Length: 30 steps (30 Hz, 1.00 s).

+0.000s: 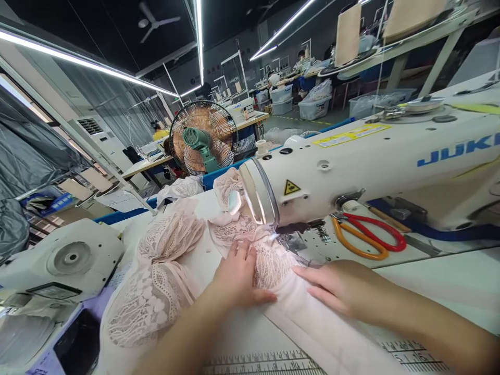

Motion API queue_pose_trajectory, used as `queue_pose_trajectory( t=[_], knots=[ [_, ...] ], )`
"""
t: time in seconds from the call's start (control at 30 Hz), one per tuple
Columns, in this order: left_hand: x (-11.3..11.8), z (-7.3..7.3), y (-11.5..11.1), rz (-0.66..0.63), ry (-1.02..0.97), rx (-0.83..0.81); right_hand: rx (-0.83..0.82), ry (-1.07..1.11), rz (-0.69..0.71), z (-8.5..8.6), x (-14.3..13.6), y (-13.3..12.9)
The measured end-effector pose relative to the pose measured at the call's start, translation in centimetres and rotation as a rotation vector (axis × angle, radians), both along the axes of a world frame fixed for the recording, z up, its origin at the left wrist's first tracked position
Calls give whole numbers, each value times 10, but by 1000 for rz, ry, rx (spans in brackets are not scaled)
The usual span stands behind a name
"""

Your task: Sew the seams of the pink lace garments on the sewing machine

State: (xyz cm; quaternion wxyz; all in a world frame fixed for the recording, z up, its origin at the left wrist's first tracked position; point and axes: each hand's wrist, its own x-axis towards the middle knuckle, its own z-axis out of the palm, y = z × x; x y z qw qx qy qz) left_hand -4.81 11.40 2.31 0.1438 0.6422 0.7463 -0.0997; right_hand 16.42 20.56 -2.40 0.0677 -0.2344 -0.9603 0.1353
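Note:
A pale pink lace bra point(273, 265) lies on the sewing table, its far part under the head of a white sewing machine point(308, 177). My left hand point(236, 276) rests flat on the lace, fingers stretched toward the needle area and thumb out to the right. On the right edge of the same bra, where lace meets smooth fabric, my right hand point(336, 286) presses with extended fingers. The machine's head partly hides the needle and presser foot. Left of my hands is a heap of more lace bras point(156, 281).
Scissors point(361, 237) with red and orange handles lie beneath the machine arm. A printed ruler point(265, 362) runs along the table's near edge. Another machine head point(66, 255) and a dark phone-like object point(80, 341) are at left. A large fan point(203, 136) stands beyond the table.

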Motion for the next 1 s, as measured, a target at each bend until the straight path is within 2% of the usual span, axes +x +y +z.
queue_pose_trajectory(
  t=[0.1,0.2,0.37,0.53,0.8,1.0],
  knots=[
    [-9,1,9,-37,0,13,3,-176,-34,4,-7,-4],
    [-18,2,17,-69,-6,19,-52,-228,-101,9,-12,-6],
    [-33,2,31,-105,-42,40,-93,-234,-159,9,-14,-8],
    [-45,2,41,-113,-73,73,-92,-212,-151,6,-13,-9],
    [-50,10,55,-78,-114,110,-66,-190,-138,5,-13,-8],
    [-57,10,63,-69,-56,118,-69,-242,-129,10,-14,-9]
  ],
)
